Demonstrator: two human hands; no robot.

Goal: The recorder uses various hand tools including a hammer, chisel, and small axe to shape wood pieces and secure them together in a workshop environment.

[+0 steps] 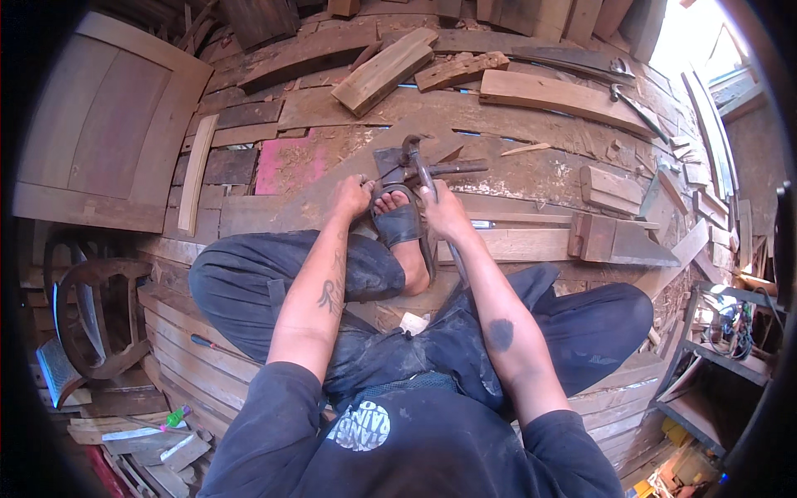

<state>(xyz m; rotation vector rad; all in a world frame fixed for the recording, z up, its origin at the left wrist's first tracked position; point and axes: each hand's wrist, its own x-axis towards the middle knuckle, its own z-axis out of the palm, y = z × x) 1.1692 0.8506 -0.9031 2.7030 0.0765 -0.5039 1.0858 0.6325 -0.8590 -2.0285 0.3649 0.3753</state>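
The right hand (444,207) is on the claw hammer (425,174), fingers wrapped firmly around the handle, the steel head up at the far end, right over the working spot! Across from it comes the left hand (352,197), fingers curled in tight, tips bunched beside a dark metal tool (388,162) with a broad flat plate; whether they pinch anything small, I can't tell from here. That metal tool lies on the plank floor just ahead of the person, a round bar (461,168) reaching off to its right, the hammer head close above. And look at the foot, in a black sandal (393,226), toes right up near the metal, planted between the two hands!

Timber everywhere! A pink board (289,162) lies off to the left, a pale batten (198,174) beyond it, a panelled wooden door (116,124) at the far left. Out front, a thick beam (386,70) slants over the planks, with a long board (564,100) to its right. A second hammer (639,108) rests at the far right, and a screwdriver (203,341) sits by the person's left knee.
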